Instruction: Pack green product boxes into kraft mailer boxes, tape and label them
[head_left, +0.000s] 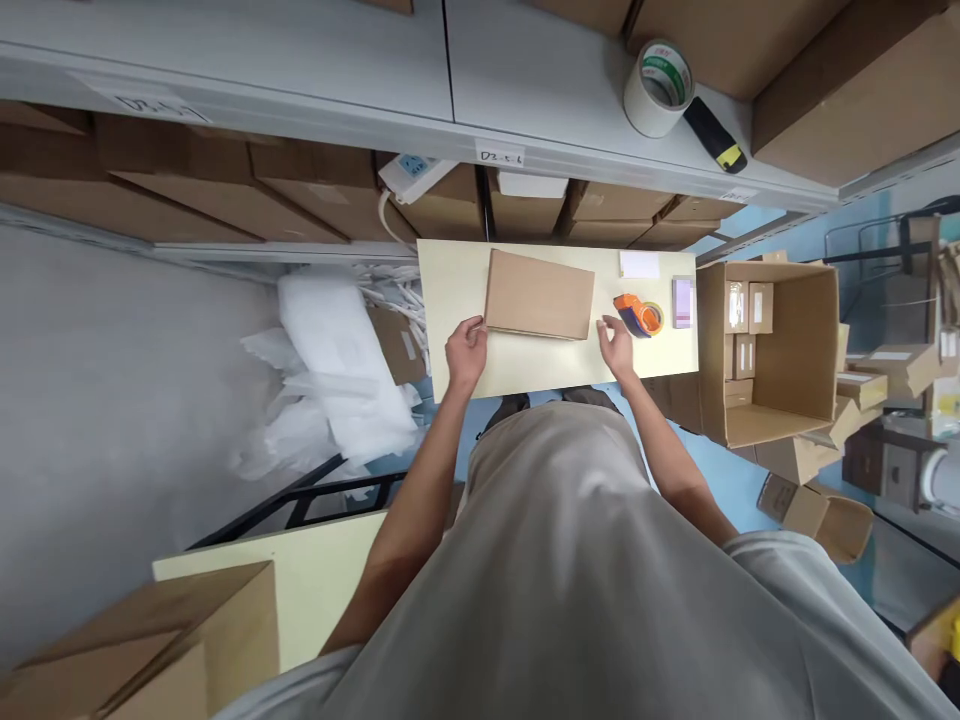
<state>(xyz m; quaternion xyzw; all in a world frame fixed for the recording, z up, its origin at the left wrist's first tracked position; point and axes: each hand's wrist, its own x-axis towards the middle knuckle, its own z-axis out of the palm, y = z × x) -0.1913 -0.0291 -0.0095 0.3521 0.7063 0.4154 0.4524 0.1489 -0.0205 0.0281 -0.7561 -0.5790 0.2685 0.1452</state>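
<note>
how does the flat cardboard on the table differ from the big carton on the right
The flat cardboard lies closed and flat on the table; the big carton gapes open beside it, with small boxes inside. The flat cardboard is smaller and lies between the left hand and right hand; no hand touches the big carton. Both are plain brown cardboard.

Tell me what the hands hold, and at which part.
Left hand seems to grip the flat cardboard box at its near left corner; right hand holds nothing.

Plain brown box (538, 295) on my pale yellow table (457, 290); orange-and-blue tape dispenser (639, 316); white tape roll (658, 88) with green print; grey shelf (525, 60).
</note>
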